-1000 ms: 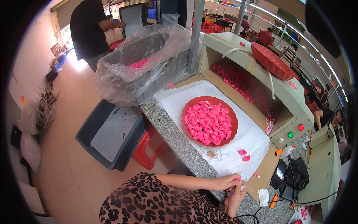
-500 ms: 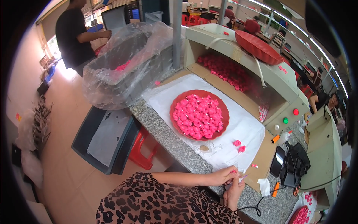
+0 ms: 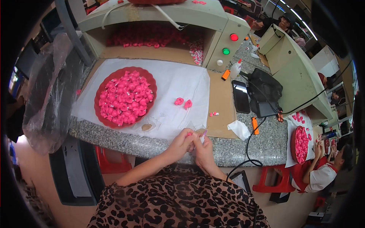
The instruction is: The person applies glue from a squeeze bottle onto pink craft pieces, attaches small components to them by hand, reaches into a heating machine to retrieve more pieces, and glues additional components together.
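Both hands meet over the near edge of the counter. My left hand (image 3: 179, 146) is closed in a pinch, and a bit of a small pink piece (image 3: 189, 134) shows at its fingertips. Against it, my right hand (image 3: 205, 152) is closed around a thin purple-and-white item (image 3: 204, 135), whose kind I cannot make out. The fingers partly hide both things. Beyond the hands, two pink petal-like pieces (image 3: 183, 102) lie on white paper (image 3: 171, 81). To the left stands a red scalloped tray (image 3: 152, 81) heaped with similar pink pieces (image 3: 125, 97).
A pale machine (image 3: 159, 17) with pink pieces inside its opening stands behind the paper. To the right are a phone (image 3: 241, 97), a black bag (image 3: 264, 89), an orange lighter-like item (image 3: 255, 125) and a black cable (image 3: 248, 152). A co-worker (image 3: 323, 171) sits far right.
The view has swung to the right, so the tray and machine appear further left and a seated co-worker has come into view. My hands stay pinched together.
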{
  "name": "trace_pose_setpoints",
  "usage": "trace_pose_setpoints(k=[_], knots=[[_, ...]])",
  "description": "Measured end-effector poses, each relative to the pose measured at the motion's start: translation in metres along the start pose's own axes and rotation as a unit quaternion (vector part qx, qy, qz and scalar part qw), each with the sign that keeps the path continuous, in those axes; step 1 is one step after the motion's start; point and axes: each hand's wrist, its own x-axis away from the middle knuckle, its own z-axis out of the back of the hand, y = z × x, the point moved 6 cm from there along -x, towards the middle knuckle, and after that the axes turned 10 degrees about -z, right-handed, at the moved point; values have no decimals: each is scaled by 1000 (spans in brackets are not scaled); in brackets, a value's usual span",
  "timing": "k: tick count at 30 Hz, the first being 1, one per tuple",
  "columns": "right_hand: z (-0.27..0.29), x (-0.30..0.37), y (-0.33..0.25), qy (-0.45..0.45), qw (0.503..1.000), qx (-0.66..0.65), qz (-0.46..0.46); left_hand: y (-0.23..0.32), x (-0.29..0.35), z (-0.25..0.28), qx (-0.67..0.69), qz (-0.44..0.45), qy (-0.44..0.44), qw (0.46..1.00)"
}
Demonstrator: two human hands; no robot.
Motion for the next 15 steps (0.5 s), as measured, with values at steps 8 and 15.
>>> trace_pose_setpoints(k=[8,15], knots=[[1,0,1,6,1000,16,-22,2,1,-1,6,-30,-26,999],[0,-2,-2,4,999,-13,-32,1,0,-1,57,12,-39,998]])
